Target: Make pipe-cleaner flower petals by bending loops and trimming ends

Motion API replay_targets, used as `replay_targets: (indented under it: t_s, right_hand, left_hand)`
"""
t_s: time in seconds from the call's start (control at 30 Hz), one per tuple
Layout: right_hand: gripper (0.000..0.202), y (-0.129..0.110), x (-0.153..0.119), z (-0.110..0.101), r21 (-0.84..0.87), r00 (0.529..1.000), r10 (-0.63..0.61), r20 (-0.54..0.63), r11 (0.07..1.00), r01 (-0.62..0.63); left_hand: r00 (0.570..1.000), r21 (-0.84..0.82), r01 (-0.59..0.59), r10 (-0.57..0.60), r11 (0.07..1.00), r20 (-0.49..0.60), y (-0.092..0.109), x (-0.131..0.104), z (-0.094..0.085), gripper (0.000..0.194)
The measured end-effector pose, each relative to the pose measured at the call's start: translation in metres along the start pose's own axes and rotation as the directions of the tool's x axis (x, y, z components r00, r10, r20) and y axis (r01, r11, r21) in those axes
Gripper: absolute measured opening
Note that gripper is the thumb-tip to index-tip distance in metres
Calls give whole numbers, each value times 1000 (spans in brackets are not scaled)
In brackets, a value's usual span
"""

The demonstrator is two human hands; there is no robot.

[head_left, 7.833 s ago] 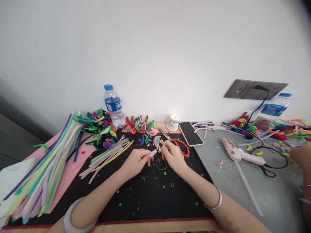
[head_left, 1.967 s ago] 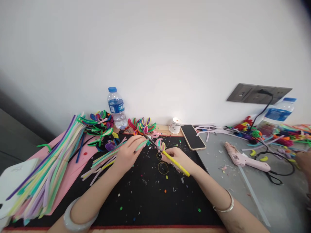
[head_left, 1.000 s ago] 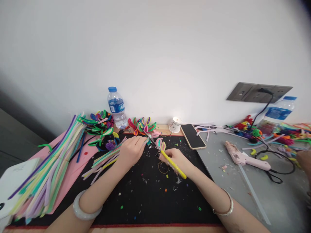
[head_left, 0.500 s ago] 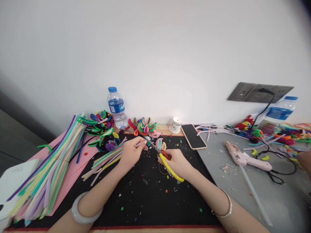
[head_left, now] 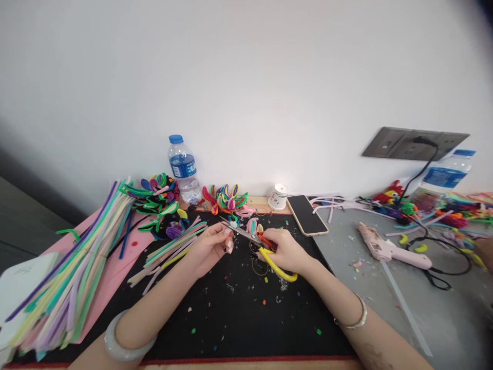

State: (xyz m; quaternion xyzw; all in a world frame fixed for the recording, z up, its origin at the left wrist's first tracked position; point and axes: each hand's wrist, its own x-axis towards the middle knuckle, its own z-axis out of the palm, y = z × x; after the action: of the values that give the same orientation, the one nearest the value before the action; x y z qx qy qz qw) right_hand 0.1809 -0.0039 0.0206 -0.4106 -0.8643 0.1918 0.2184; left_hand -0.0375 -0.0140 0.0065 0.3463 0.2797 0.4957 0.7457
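My right hand [head_left: 287,252] is closed around scissors [head_left: 246,235] with red and yellow handles. Their blades point up and left, slightly parted, towards the fingers of my left hand [head_left: 211,246]. That hand is closed in a pinch by the blades; what it holds is too small to make out. A tiny white piece [head_left: 233,224] shows beside the blades, and I cannot tell whether it is held. Just behind the scissors are pink and green pipe cleaner loops [head_left: 252,226]. Cut pipe cleaners [head_left: 169,252] lie left of my left hand on the black mat [head_left: 231,318].
A big pipe cleaner bundle [head_left: 73,277] lies at left. Along the wall are a water bottle [head_left: 184,172], colourful looped pipe cleaners [head_left: 227,199], a paper cup [head_left: 278,197] and a phone [head_left: 307,216]. A pink glue gun [head_left: 396,252] with its cord lies at right. Scraps dot the mat.
My left hand has turned slightly, its fingertips now lower and below the blades. The scissors have tilted flatter and shifted slightly right with my right hand. The view has moved a little.
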Motion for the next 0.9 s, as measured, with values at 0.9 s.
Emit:
replay_targets:
  t_s: [0.9]
  right_hand:
    - [23, -3, -3, -1, -21, 996, 80, 26, 997, -79]
  left_hand:
    - [998, 25, 13, -14, 1000, 56, 2, -3, 3, 14]
